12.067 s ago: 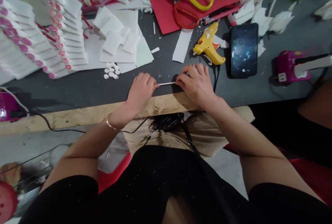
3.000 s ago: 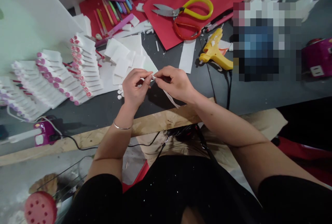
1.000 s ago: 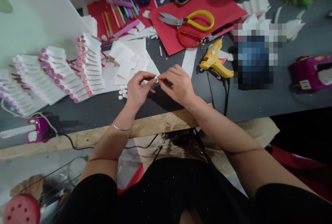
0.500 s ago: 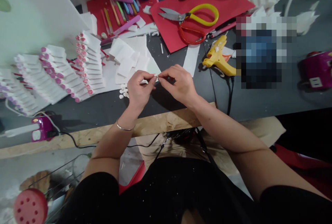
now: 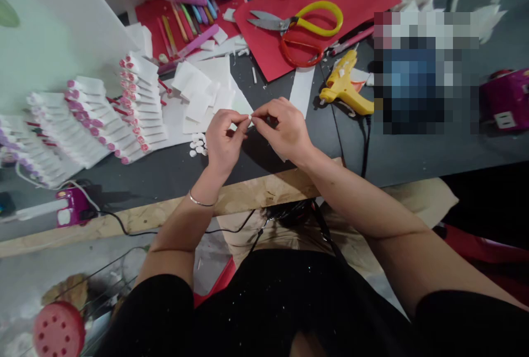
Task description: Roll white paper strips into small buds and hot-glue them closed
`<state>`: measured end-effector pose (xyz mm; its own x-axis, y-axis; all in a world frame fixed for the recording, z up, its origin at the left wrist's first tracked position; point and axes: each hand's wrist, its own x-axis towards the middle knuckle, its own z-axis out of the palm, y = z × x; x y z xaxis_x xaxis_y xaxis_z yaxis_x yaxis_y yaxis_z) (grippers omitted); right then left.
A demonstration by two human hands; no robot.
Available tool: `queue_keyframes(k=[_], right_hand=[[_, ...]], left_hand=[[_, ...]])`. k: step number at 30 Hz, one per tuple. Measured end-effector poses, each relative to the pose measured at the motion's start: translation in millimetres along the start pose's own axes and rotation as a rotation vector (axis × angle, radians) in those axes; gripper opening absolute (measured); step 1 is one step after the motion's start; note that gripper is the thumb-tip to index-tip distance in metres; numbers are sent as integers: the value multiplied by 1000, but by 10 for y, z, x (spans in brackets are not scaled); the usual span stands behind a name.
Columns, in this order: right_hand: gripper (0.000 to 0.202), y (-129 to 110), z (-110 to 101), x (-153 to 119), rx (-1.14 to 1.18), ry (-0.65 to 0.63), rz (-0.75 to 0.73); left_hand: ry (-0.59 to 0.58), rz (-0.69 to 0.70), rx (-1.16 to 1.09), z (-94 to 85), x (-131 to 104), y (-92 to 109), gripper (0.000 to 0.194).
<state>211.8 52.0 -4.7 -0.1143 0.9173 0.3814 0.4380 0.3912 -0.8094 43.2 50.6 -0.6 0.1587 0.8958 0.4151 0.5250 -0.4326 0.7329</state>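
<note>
My left hand (image 5: 225, 139) and my right hand (image 5: 285, 128) meet over the dark table. Thumb and forefinger of each are pinched on a small white piece (image 5: 249, 118), which looks like rolled paper; most of it is hidden by fingertips. Beside my left hand lies a small heap of white paper rolls (image 5: 198, 145). Just beyond it, flat white paper pieces (image 5: 198, 106) overlap one another. A white paper strip (image 5: 302, 92) lies behind my right hand.
Rows of white bundles with pink tips (image 5: 140, 103) stand at left. Yellow-and-red-handled scissors (image 5: 295, 23) rest on red paper (image 5: 264, 59). A yellow glue gun (image 5: 345, 90) with a cord lies at right. Colored pens (image 5: 194, 12) lie behind. A wooden strip (image 5: 264, 189) edges the table.
The camera view has shifted slightly. Both hands keep their pinch in nearly the same place, and the white piece between the fingertips shows a little more clearly.
</note>
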Motion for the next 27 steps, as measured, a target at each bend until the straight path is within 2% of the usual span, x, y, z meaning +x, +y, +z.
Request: queue_keyframes(k=[2,5,9,14,23,27], right_hand=[[13,-3,-10,-2,-16,-20,-35],[14,-4,-14,-3,-7,-28,-12],[16,-15,-17,1,10,-40,79],[14,-30,-26,11,39,-91,64],[16,-27,-23,12,123,-101,94],[15,-10,-31,24,127,-118,108]], left_hand=[[-29,-35,-35,-18,-4,-23,32],[-64,5,-32,-25,-12,-36,35],[-1,33,-35,-7,-24,-34,32],[38,10,-25,0,-25,-38,31],[45,-11,-56,-11,3,-21,31],[8,-23,-125,-9,23,-62,31]])
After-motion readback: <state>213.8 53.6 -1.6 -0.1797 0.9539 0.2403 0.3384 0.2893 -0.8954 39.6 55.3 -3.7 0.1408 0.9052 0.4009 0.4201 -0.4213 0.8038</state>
